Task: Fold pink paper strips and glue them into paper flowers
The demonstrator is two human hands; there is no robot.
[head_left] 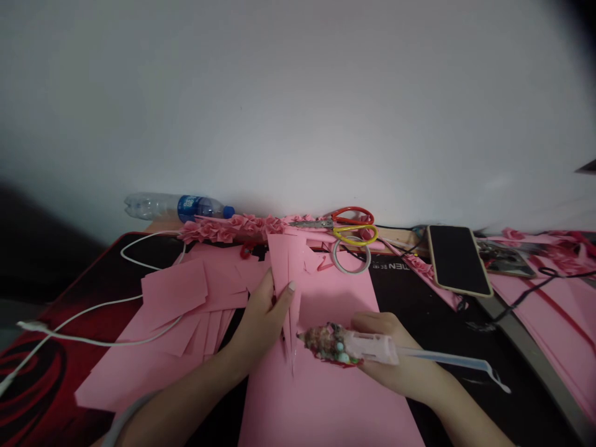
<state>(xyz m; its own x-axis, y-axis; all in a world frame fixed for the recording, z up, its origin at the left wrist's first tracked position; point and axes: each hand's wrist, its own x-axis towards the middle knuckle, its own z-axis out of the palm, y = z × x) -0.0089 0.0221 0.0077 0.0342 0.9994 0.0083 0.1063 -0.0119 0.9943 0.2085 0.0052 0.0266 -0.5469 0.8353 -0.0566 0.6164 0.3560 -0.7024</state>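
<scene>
Tapered paper (282,261) in left hand (264,318)

Clock positions from view centre. 12: pale plain wall (298,93). 9: clear plastic bottle (161,207), blue label, on its side, blue cap toward 3. 8: white cable (112,343), loosely looped, pale connector (31,325) at its far left; below it, red swirl print on black desk mat (35,372). 4: light lettering on same mat. Just past 3: phone (459,259), dark screen up, pale edge, long axis roughly 11 to 5. Beyond phone, toward 4: black cord (525,297), bent.
</scene>
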